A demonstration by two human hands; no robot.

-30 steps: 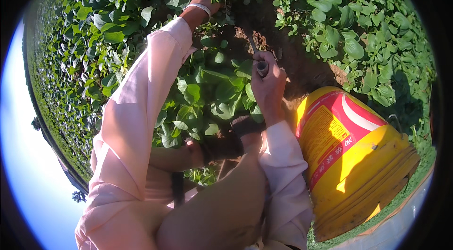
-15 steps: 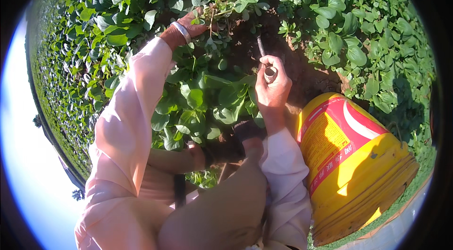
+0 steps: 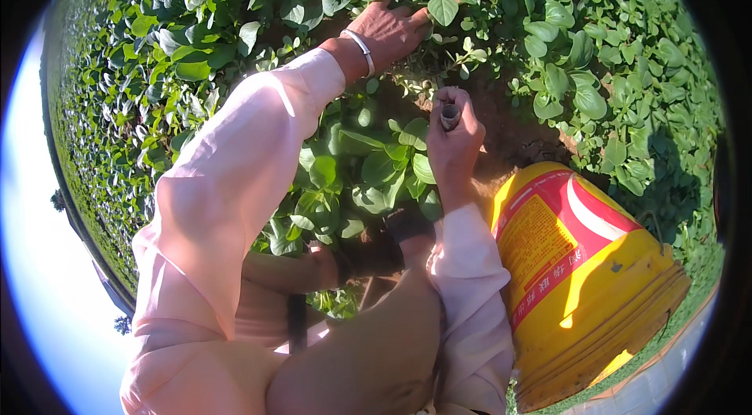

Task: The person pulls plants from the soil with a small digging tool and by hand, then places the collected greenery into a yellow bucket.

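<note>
My left hand (image 3: 389,35), with a white bracelet at its wrist, reaches in among the leafy green plants (image 3: 442,0). Its visible fingers are spread, and leaves cover some of the tips. Just under it lies a pale, tangled weedy sprig (image 3: 415,84). My right hand (image 3: 454,137) is closed round a hand tool with a round, hollow-ended handle (image 3: 450,116). The tool's working end is hidden by the hand and the sprigs. Bare brown soil (image 3: 501,121) shows to the right of this hand.
A yellow bucket (image 3: 595,297) with a red and white label lies tilted at my right. Low broad-leaved plants (image 3: 345,172) grow between my arms, close to my legs. Dense greenery (image 3: 619,62) spreads to the right and left.
My left hand has moved right, away from the weedy stems it was at, toward my right hand. The tool's thin dark shaft, visible before, is now out of sight.
</note>
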